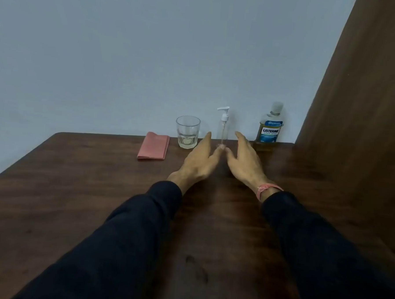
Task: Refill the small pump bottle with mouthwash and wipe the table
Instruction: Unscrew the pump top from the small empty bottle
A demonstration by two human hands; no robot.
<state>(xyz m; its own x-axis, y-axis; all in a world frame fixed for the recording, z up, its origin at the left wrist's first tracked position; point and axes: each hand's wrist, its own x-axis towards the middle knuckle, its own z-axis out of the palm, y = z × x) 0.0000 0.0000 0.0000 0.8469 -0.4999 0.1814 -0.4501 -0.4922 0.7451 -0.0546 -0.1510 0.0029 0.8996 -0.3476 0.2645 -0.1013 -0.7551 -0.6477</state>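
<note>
From my head camera, the slim clear plastic pump bottle stands upright at the far edge of the dark wooden table, between a thick glass and the mouthwash. My left hand and right hand reach beside its base with fingers relaxed, grasping nothing. A folded pink cloth lies flat, left of the glass.

A dark brown wooden table stands against a wall. Along its far edge sit a folded pink cloth, a clear drinking glass, a small clear pump bottle and a blue-labelled mouthwash bottle.
</note>
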